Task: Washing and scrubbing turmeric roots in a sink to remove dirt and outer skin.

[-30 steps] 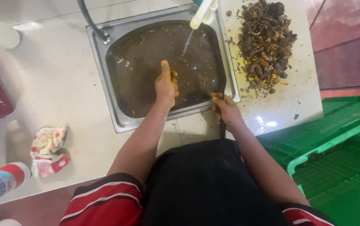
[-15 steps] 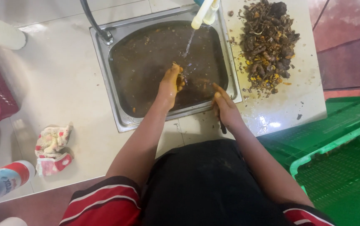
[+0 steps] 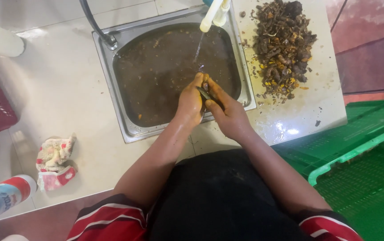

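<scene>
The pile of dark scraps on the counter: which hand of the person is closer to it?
Right. The right hand is over the sink's front edge, on the side toward the pile of scraps. The left hand is beside it, farther from the pile.

murky water hides the sink (image 3: 129, 129) bottom; bottle (image 3: 4, 196) cut off at left edge.

Red sleeves with black and white stripes, black apron front, bare forearms

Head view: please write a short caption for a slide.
Both hands, left hand and right hand, hold a dark blade over a sink of brown water.
</scene>
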